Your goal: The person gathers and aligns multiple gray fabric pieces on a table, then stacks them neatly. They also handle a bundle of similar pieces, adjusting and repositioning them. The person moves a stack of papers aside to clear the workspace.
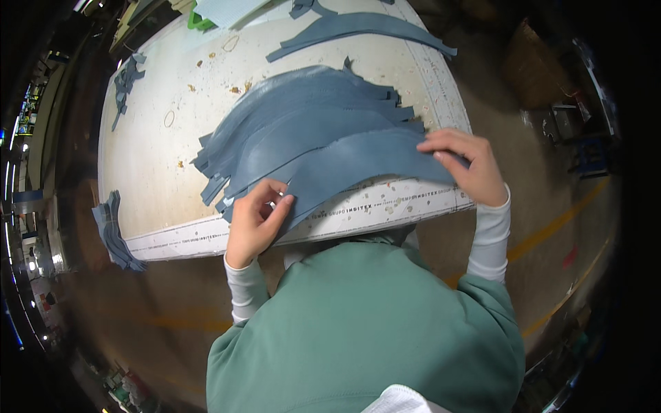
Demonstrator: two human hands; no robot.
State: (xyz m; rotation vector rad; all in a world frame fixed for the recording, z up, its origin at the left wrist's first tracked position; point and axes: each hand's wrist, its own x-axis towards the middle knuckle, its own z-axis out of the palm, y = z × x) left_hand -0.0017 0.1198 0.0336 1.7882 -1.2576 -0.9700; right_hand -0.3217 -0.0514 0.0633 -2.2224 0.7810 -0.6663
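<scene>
A curved strip of blue leather-like material [365,157] lies nearest me, over the front edge of a white-topped table. Near its left end, my left hand [256,221] is closed, thumb and forefinger pinching the strip's edge. At the opposite end, my right hand [471,164] has its thumb and fingers closed on the corner. Beyond the strip, a fanned pile of similar blue pieces [310,103] overlaps in layers, the cut ends showing at both sides. The front strip partly covers this pile.
More blue strips [358,26] lie at the table's far side. Small blue scraps [126,84] sit at the left edge, and a tied bundle of strips [113,227] hangs over the near left corner. The white table [148,162] bears brown stains. A brown box [540,65] stands beyond, at right.
</scene>
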